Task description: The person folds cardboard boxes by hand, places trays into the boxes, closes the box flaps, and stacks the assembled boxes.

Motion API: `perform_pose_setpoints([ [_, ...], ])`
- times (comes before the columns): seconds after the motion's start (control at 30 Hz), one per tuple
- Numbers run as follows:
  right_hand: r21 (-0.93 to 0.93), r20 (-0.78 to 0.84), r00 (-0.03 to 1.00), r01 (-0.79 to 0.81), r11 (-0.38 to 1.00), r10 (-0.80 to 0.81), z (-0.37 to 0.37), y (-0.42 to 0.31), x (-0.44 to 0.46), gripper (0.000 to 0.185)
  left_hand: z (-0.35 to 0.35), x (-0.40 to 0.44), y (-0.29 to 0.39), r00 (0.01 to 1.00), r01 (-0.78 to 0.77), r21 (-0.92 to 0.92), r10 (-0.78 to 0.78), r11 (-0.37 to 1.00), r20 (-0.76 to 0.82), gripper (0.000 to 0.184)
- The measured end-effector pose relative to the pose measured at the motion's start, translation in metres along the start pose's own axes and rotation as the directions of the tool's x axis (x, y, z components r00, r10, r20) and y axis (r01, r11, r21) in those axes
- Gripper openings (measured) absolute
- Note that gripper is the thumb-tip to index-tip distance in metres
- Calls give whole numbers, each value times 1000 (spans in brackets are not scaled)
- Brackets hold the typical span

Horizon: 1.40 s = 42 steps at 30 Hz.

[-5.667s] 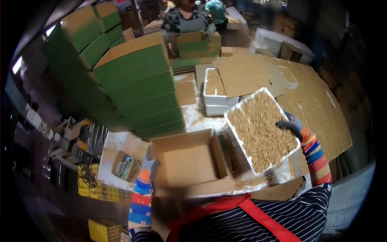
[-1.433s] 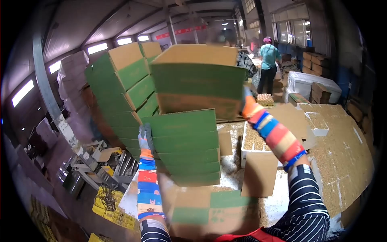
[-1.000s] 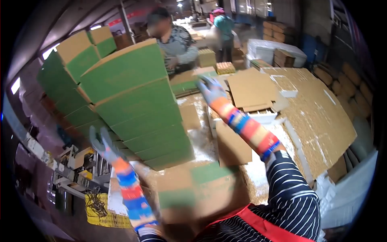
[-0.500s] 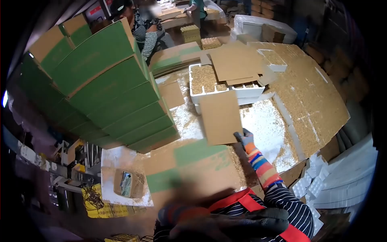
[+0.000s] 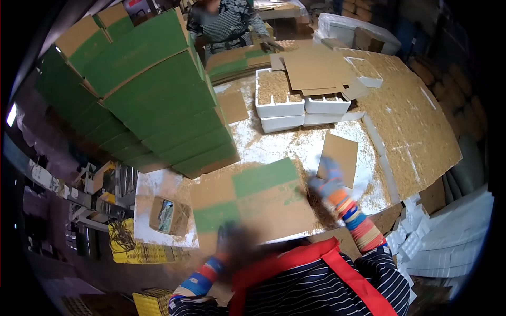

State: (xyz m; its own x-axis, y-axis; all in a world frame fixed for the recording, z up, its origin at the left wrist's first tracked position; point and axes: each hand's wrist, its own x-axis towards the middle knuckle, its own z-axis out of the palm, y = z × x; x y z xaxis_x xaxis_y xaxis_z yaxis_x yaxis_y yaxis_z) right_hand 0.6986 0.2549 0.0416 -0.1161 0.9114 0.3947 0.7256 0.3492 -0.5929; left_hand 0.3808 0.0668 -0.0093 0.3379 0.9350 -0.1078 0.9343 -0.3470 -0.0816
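A flattened green and brown carton (image 5: 263, 203) lies at the table's near edge. My left hand (image 5: 232, 239), gloved and blurred, is at its near edge; its fingers are too smeared to read. On the right, my right hand (image 5: 328, 179), in a grey glove, touches the lower left of a small brown cardboard sheet (image 5: 340, 158); motion blurs its fingers, so its grip is unclear. Behind the sheet, white foam trays (image 5: 279, 109) filled with brown grains stand stacked, with loose cardboard sheets (image 5: 313, 68) on top.
Tall stacks of green cartons (image 5: 163, 100) rise on the left. A small open box (image 5: 169, 216) sits at the table's left corner. A grain-covered board (image 5: 416, 126) extends on the right. Across the table stands another person (image 5: 226, 26), one hand near flat cartons (image 5: 237, 63).
The small cardboard sheet has moved right, away from the front of the foam trays, with my right hand at it. My left hand has come to the flattened carton. The view has shifted.
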Motion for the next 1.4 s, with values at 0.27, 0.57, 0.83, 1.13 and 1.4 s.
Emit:
perform_pose_setpoints([
  [0.27,23,464,562,765,644,-684,23,-102,-55,35,-132,-6,-7,988,-140,-454,91,880,-127,43],
  [0.57,-186,383,637,762,620,-669,9,-159,60,44,-154,41,-159,986,-17,-876,155,481,67,41],
  [0.83,-104,230,682,726,680,-694,-5,-144,12,37,-158,33,-144,982,181,-731,-162,658,98,57],
  [1.13,751,363,472,362,552,-804,-47,-114,25,43,-162,13,-115,732,-178,-949,-609,261,-305,44],
  [1.4,693,506,158,511,509,-848,1,-156,8,63,-94,10,-110,897,-406,-784,-371,-470,-242,39],
])
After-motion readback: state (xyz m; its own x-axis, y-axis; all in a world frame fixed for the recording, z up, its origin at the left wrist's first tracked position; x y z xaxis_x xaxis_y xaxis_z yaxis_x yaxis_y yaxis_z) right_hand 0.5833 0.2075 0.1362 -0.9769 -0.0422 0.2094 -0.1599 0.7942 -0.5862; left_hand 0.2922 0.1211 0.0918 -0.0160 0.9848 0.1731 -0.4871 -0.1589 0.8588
